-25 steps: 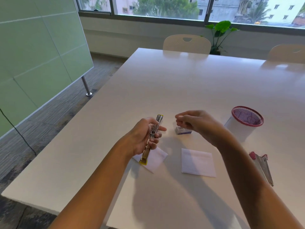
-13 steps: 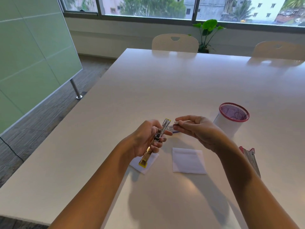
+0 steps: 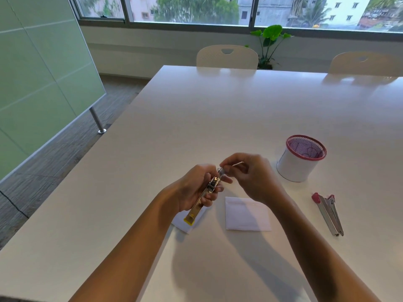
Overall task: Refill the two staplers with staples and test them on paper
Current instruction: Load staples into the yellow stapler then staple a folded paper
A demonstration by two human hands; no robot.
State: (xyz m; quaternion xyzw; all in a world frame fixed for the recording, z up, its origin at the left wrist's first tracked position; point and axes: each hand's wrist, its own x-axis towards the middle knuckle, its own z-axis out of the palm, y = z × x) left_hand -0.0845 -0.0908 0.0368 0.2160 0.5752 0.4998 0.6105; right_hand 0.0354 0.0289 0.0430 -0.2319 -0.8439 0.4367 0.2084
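Note:
My left hand (image 3: 194,186) grips a yellow-tipped metal stapler (image 3: 199,204), held open and slanted above the white table (image 3: 196,118). My right hand (image 3: 250,175) pinches a thin strip of staples (image 3: 237,164) right at the stapler's far end. A second stapler, red-tipped (image 3: 327,213), lies opened flat on the table at the right. One white paper square (image 3: 247,214) lies under my right wrist. Another paper piece (image 3: 183,223) lies beneath the yellow stapler, mostly covered. The staple box is hidden behind my hands.
A red-rimmed mesh pen cup (image 3: 301,159) stands behind the red stapler. Two white chairs (image 3: 226,56) sit at the far table edge, with a potted plant (image 3: 270,42) by the window. A green partition panel (image 3: 39,79) stands on the left.
My right hand has moved left with the staple strip to the stapler's far end, now meeting my left hand. The camera view shifted slightly.

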